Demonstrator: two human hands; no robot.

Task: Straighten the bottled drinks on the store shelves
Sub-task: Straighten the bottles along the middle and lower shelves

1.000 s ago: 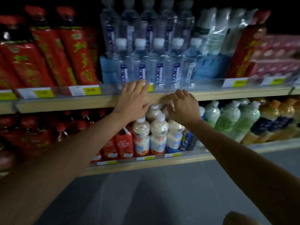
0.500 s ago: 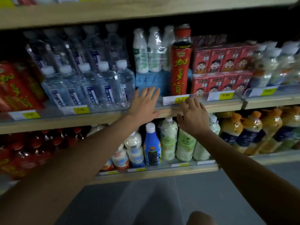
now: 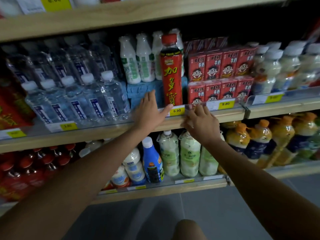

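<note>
Your left hand (image 3: 150,110) lay flat on the wooden shelf's (image 3: 103,133) clear plastic rail (image 3: 187,106), fingers straight and close together, thumb just in front of the tall red bottle (image 3: 171,71). That bottle stood upright, with a round red cap and a glossy label, between a blue wrapped pack (image 3: 138,90) and boxy red cartons (image 3: 220,66). Your right hand (image 3: 203,122) curled its fingers over the rail, thumb on the wood lip. Clear ribbed water bottles (image 3: 97,99) stood tilted at left.

Dim indoor light, strongest on the tall red bottle (image 3: 171,71) and red cartons (image 3: 220,66) mid-frame; the recess beneath the top shelf (image 3: 121,16) is nearly black. Wrap on the water bottles (image 3: 83,101) glints. Far left and right edges blur and bow, colours smeared
</note>
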